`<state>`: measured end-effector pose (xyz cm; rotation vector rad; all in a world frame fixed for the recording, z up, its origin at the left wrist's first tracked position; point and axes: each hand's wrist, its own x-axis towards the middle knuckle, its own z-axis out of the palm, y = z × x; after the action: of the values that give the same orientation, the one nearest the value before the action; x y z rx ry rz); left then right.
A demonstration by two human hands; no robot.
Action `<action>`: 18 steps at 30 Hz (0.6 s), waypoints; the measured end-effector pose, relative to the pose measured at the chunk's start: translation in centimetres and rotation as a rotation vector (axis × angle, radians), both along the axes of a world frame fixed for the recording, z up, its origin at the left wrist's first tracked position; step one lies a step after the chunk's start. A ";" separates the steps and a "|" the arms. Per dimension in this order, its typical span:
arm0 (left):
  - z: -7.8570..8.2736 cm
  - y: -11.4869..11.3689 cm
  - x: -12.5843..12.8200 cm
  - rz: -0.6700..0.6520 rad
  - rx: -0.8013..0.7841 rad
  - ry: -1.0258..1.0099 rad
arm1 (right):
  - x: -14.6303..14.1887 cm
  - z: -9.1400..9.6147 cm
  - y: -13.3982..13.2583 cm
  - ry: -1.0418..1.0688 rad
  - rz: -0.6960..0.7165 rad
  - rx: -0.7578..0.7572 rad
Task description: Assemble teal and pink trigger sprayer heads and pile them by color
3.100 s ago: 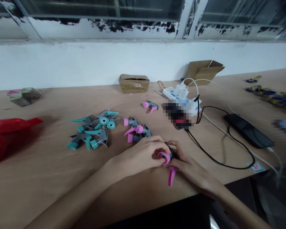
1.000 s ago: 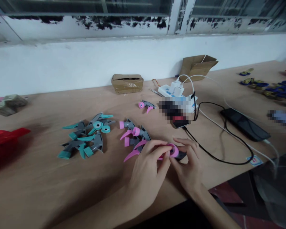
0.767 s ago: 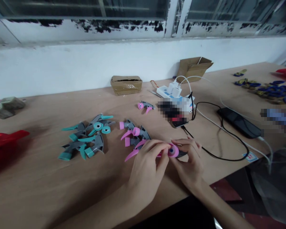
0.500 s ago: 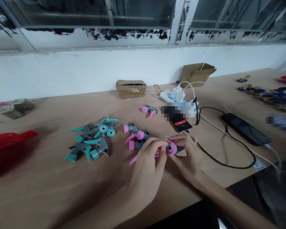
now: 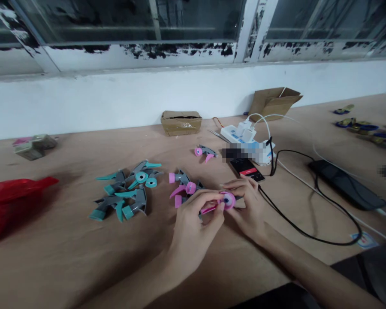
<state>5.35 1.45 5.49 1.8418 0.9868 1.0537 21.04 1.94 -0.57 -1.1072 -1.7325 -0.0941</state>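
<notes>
Between my two hands is a pink and grey trigger spray head (image 5: 229,200), its round pink collar facing me. My left hand (image 5: 196,223) pinches the collar's left side between thumb and fingertips. Around the grey body on the other side, my right hand (image 5: 247,206) is closed; much of that body is hidden by the fingers. Just behind my left hand lie several pink and grey spray heads (image 5: 181,177), partly covered by it. Farther left rests a group of teal and grey spray heads (image 5: 135,199). One more pink spray head (image 5: 206,152) lies alone beyond my hands.
A phone (image 5: 249,168) and a white power strip (image 5: 231,134) with cables stand behind my right hand. A black device (image 5: 345,184) lies right. Two cardboard boxes, a small one (image 5: 181,123) and an open one (image 5: 272,105), sit by the wall. A red plastic bag (image 5: 16,197) lies left.
The camera view has shifted slightly, so the table things appear moved a little. Both hands still hold the pink spray head, its collar turned slightly more toward me.
</notes>
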 end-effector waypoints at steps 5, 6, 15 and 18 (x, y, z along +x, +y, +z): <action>-0.4 0.2 0.2 0.009 -0.061 -0.020 | -0.4 -0.3 -0.2 0.019 0.020 -0.018; -0.4 0.2 0.2 0.011 -0.058 -0.014 | -0.4 -0.4 -0.2 0.018 0.028 -0.021; 0.2 1.1 -0.3 -0.089 -0.049 0.203 | -0.3 -0.9 -0.1 -0.005 0.058 -0.049; 0.3 0.9 -0.4 -0.100 0.033 0.272 | -0.3 -1.0 0.0 0.012 0.052 -0.080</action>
<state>4.98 2.34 5.77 2.0777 1.0251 0.7774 20.70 1.97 -1.54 -1.1172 -1.7661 0.0137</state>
